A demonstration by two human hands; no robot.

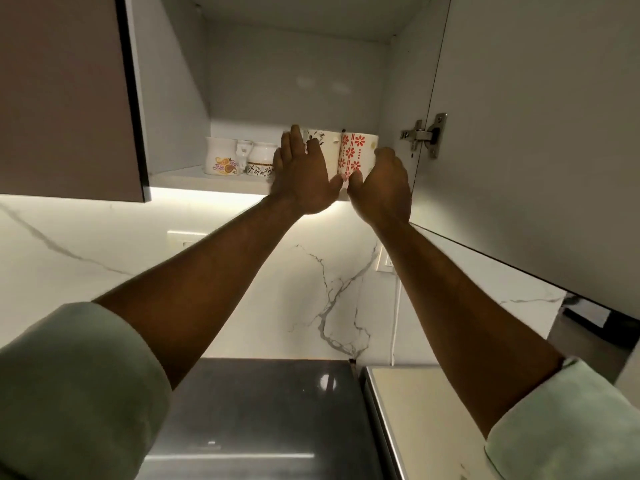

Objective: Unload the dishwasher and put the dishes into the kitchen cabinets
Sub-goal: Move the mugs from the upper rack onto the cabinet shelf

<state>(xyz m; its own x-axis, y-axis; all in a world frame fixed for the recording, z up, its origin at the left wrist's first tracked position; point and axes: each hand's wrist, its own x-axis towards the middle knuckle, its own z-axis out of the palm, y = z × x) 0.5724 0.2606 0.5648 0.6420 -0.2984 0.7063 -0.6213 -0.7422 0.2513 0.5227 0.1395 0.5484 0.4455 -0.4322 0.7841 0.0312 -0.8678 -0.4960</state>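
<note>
- Red-flowered mug (353,152) stands upright at the front right of the cabinet shelf (180,178), close to the hinge (424,135) of the open door. The hands hide its base, so I can't tell if it is fully set down.
- The right hand (381,183) grasps it from the right and below, fingers curled round its far side and thumb up near its foot.
- A black-patterned mug (320,138) stands just left of it, also upright and half hidden.
- The left hand (301,174) lies flat against that one, fingers straight and pointing up into the cabinet. It presses rather than clasps.
- What the coming move turns on: both mugs sit ahead of the palms with their long axes vertical and bare shelf behind them. I'd judge a straight push back seats them, each hand minding the mug nearer to it.
- Looks: the red one is white glaze with columns of red flowers and dots, and the other is white with black sprigs.
- Further left on the shelf, apart from these, sit a paisley mug (221,161) and a black-banded mug (261,161).
</note>
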